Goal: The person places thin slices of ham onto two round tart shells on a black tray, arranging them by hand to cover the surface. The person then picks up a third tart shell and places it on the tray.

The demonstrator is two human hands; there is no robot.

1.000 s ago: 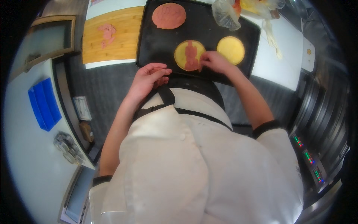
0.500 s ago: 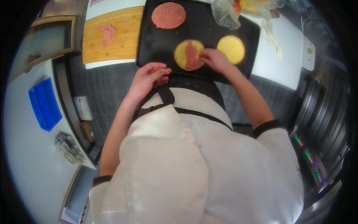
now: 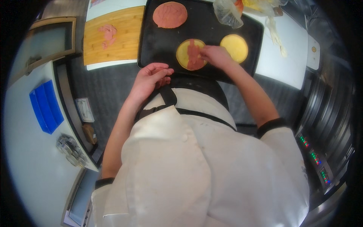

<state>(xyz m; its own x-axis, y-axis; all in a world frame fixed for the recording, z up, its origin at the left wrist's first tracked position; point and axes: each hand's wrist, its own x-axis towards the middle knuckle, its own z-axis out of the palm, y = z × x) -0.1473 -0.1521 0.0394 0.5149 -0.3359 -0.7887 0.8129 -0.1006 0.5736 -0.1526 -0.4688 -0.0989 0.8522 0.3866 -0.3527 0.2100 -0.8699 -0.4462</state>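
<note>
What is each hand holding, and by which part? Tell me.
The right hand is at the pink pieces on the half-covered crust; whether it grips one cannot be told. Nothing shows in the left hand.

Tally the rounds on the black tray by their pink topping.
Pink-covered round: 1
Part-covered round: 1
Plain yellow round: 1
Total: 3
</note>
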